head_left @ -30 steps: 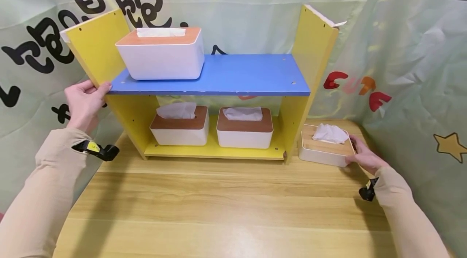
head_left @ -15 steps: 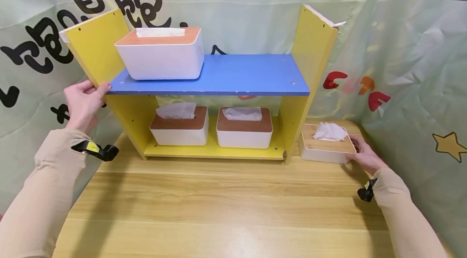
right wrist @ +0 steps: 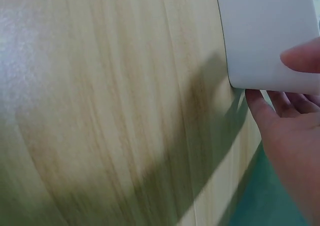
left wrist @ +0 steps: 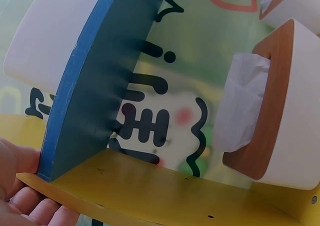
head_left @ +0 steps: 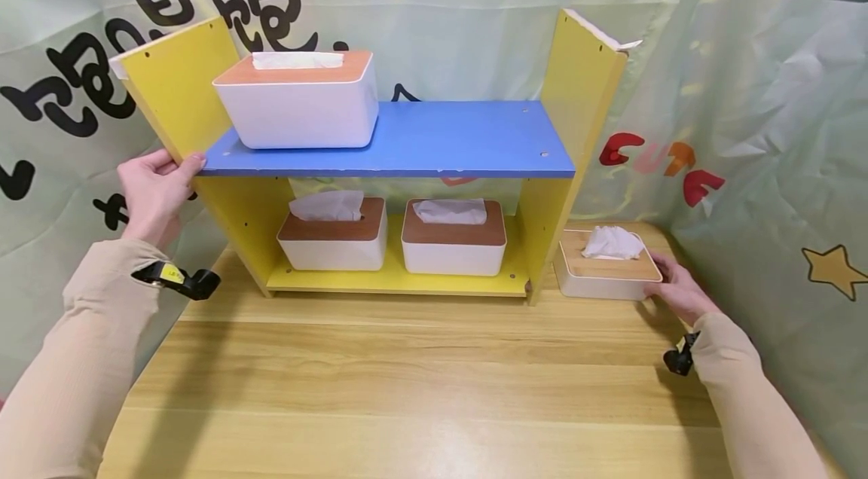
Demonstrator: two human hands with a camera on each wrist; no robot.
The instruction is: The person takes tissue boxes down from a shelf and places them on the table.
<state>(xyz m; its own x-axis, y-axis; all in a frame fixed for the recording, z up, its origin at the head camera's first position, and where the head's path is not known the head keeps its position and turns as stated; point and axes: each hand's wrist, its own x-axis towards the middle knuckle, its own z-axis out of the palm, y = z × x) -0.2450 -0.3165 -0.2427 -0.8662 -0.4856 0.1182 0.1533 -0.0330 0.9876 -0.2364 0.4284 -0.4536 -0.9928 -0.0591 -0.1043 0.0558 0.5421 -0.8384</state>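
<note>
Tissue box (head_left: 603, 268) just left of right hand (head_left: 680, 291), corner pinched by fingers — likely light, stiff, slippery-walled, best held across sides — left hand (head_left: 157, 189) grips shelf (head_left: 461, 136)

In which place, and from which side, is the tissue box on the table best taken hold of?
Probably grip the tissue box by its walls at the right end, coming from the right: the left end sits close beside the yellow panel, and the bunched tissue on top offers no firm hold.
</note>
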